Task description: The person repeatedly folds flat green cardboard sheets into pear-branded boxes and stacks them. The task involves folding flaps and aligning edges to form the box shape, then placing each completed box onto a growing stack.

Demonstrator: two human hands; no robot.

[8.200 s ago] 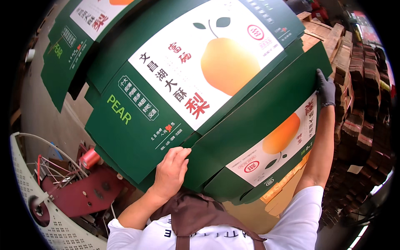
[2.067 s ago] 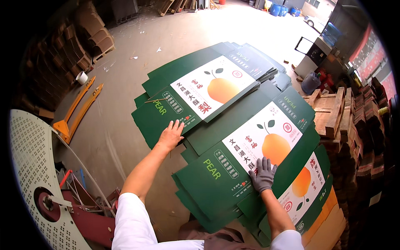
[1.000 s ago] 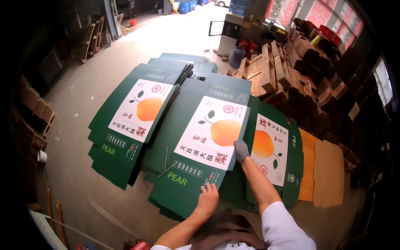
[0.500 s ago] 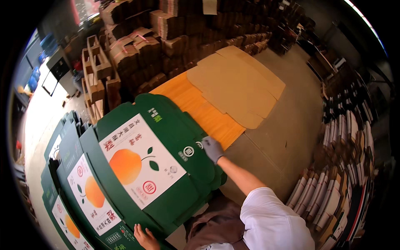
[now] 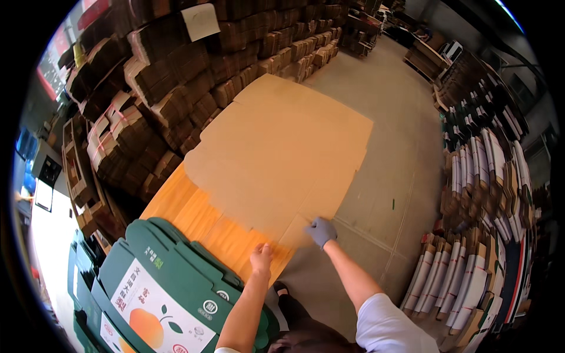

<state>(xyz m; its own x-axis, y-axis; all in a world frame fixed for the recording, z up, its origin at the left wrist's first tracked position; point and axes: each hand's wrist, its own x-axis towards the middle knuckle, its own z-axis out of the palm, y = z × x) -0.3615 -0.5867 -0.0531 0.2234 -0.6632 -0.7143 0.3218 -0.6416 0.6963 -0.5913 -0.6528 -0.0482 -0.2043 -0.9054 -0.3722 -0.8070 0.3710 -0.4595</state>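
Observation:
A large plain brown cardboard sheet (image 5: 282, 153), flat and cut with rounded flaps, lies on a wooden tabletop (image 5: 194, 206). My right hand (image 5: 321, 232), in a grey glove, is closed with its fingertips at the sheet's near right corner. Bare and curled, my left hand (image 5: 261, 257) is at the sheet's near edge, just over the wood; what its fingers pinch, if anything, is too small to make out. To the left of it lies a stack of flat green printed cartons (image 5: 194, 294), each bearing a white panel with an orange fruit; neither hand touches them.
Bundled brown cardboard (image 5: 170, 76) is piled high along the far left. A wooden pallet (image 5: 82, 170) leans beside it. At the right, tied carton bundles (image 5: 459, 282) stand in rows on the grey floor (image 5: 394, 153). A table edge borders the floor near my right hand.
My left hand has left the green cartons for the brown sheet. My right hand has moved off the green stack to the sheet's corner. The view has swung right.

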